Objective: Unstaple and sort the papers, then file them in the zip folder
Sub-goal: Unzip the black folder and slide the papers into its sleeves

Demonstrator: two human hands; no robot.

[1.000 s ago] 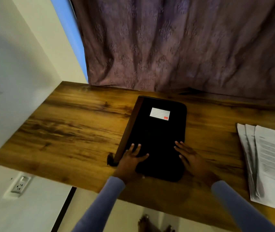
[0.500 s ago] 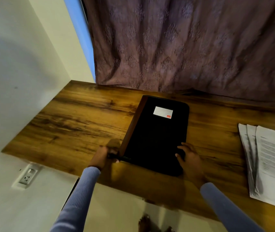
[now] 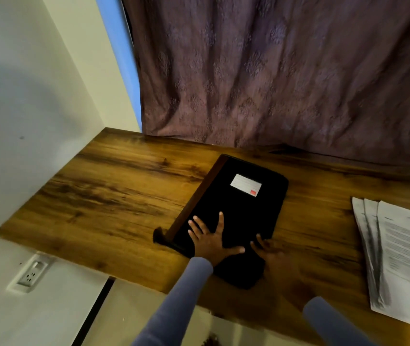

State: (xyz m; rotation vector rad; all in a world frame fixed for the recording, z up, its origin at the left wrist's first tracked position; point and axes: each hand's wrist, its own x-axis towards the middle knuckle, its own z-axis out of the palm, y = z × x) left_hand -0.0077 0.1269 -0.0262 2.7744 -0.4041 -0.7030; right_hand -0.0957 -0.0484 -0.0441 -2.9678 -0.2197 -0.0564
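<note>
Pretty dim, warm indoor light, with a big soft shadow on the left wall (image 3: pixel 19 101). The right hand (image 3: pixel 272 253) is smeared with motion blur. Wide-angle lens bends the edges.

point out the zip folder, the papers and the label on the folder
zip folder (image 3: pixel 239 216), head view, middle of its black cover
papers (image 3: pixel 408 258), head view, printed face of the top sheet
label (image 3: pixel 246 185), head view, centre of the white card
</note>
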